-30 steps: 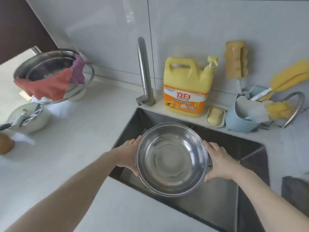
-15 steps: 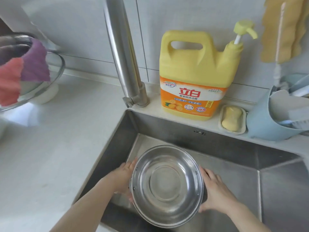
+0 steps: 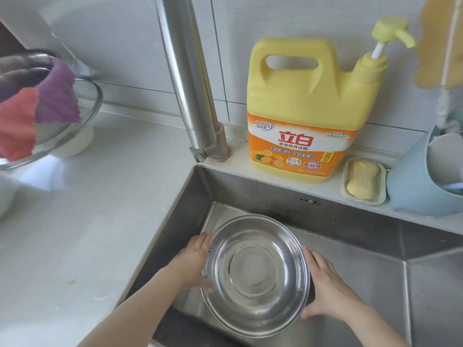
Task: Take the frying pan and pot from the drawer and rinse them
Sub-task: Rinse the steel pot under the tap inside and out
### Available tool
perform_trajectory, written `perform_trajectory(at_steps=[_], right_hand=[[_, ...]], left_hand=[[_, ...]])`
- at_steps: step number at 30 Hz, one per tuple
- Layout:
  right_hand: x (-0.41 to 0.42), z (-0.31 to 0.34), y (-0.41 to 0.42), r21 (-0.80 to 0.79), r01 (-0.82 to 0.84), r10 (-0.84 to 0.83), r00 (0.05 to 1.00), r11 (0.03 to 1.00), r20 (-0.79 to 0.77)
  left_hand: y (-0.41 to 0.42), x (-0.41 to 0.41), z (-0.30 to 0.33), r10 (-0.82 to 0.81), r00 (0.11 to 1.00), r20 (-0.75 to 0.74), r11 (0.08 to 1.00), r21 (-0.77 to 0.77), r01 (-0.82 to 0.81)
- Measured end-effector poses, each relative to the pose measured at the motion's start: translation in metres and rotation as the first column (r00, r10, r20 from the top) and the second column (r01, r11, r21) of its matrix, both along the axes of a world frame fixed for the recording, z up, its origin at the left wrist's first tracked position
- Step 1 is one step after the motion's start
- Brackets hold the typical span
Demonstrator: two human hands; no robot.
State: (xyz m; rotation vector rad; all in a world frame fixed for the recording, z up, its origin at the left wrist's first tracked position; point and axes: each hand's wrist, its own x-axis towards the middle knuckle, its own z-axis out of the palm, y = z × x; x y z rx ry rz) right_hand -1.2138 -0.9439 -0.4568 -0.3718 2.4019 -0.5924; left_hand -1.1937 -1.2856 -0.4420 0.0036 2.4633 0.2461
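Behind pot (image 3: 255, 274), hands' (image 3: 193, 261) fingertips hidden.

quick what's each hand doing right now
Left hand: holding the pot by its left side.
Right hand: holding the pot by its right side.

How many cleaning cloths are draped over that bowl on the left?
2: a pink cloth and a purple cloth, side by side over the glass bowl's rim on the counter. More may lie hidden past the frame's left edge.
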Motion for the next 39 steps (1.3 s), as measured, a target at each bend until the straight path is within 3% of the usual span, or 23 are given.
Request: perform_trajectory(at_steps=[3,5,7,8,14,18,26,31,33,35,36,38,39], right_hand=[[0.0,0.003,-0.001,-0.001,-0.008,0.008,1.0,1.0,-0.007],[0.0,0.005,-0.002,0.004,-0.012,0.012,1.0,1.0,-0.012],[0.001,0.006,-0.003,0.006,-0.014,0.014,1.0,1.0,-0.017],[0.001,0.007,-0.003,0.007,-0.015,0.015,1.0,1.0,-0.019],[0.002,0.005,-0.001,-0.001,-0.013,0.013,1.0,1.0,-0.025],[0.002,0.003,0.001,-0.003,-0.013,0.013,0.999,1.0,-0.03],[0.001,-0.001,0.002,-0.006,-0.019,0.018,0.999,1.0,-0.037],[0.002,-0.002,0.003,-0.015,-0.016,0.016,0.999,1.0,-0.03],[0.002,-0.003,0.004,-0.014,-0.015,0.015,1.0,1.0,-0.024],[0.001,-0.004,0.005,-0.023,-0.014,0.014,1.0,1.0,-0.012],[0.001,-0.004,0.005,-0.033,-0.012,0.012,1.0,0.999,-0.006],[0.0,-0.005,0.006,-0.056,-0.005,0.005,1.0,0.998,0.003],[0.0,-0.006,0.006,-0.059,-0.005,0.005,1.0,0.998,0.006]], left_hand=[[0.015,-0.012,0.04,0.237,0.926,-0.293,0.949,0.275,-0.155],[0.021,-0.027,0.068,0.443,0.732,-0.518,0.875,0.428,-0.226],[0.021,-0.047,0.09,0.606,0.517,-0.604,0.788,0.543,-0.29],[0.021,-0.061,0.099,0.656,0.456,-0.601,0.752,0.573,-0.326],[0.028,-0.127,0.13,0.795,0.429,-0.429,0.606,0.582,-0.542],[0.034,-0.139,0.129,0.819,0.387,-0.424,0.573,0.558,-0.6],[0.022,-0.132,0.13,0.774,0.455,-0.439,0.633,0.547,-0.548],[0.026,-0.121,0.126,0.844,0.403,-0.354,0.522,0.713,-0.468],[0.03,-0.099,0.115,0.825,0.417,-0.38,0.545,0.731,-0.411],[0.025,-0.068,0.088,0.715,0.525,-0.462,0.679,0.638,-0.363],[0.021,-0.051,0.072,0.627,0.647,-0.434,0.755,0.543,-0.367],[0.006,-0.02,0.038,0.383,0.89,-0.246,0.904,0.3,-0.306],[-0.001,-0.008,0.023,0.246,0.961,-0.128,0.958,0.179,-0.222]])
